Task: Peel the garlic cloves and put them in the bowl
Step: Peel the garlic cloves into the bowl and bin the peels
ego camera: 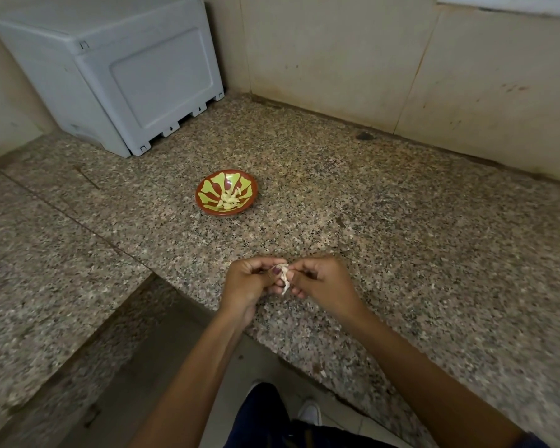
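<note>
A: Fingers (277,270) first: ours are pinched on one garlic clove (284,277), papery skin hanging off its lower end. The left hand (249,284) clamps it from one side with the thumb on top, and the right hand (320,279) nips it from the other, so both are closed on the same clove.

B: Is the skin off yet?

A: Not that we can tell. We see pale, flaky husk between our fingertips, and we judge the peeling of this one to be under way, not finished. The clove itself is mostly hidden by our fingers.

B: Where is it relative to the bowl (207,206)?

A: Well short of it, on the near side and a little to the right, held above the speckled table (401,221) close to its front edge. The bowl, reddish-brown with yellow-green petals painted inside, sits farther back on the table.

B: And how far along are we?

A: A small heap of peeled cloves (228,199) already lies in the bottom of the bowl, so a good share looks done. We spot no unpeeled garlic waiting on the table around the bowl; this may be the last one, though we cannot be sure.

B: Anything else back there?

A: A grey plastic box (126,76) stands beyond the bowl to the left, against the wall.
</note>
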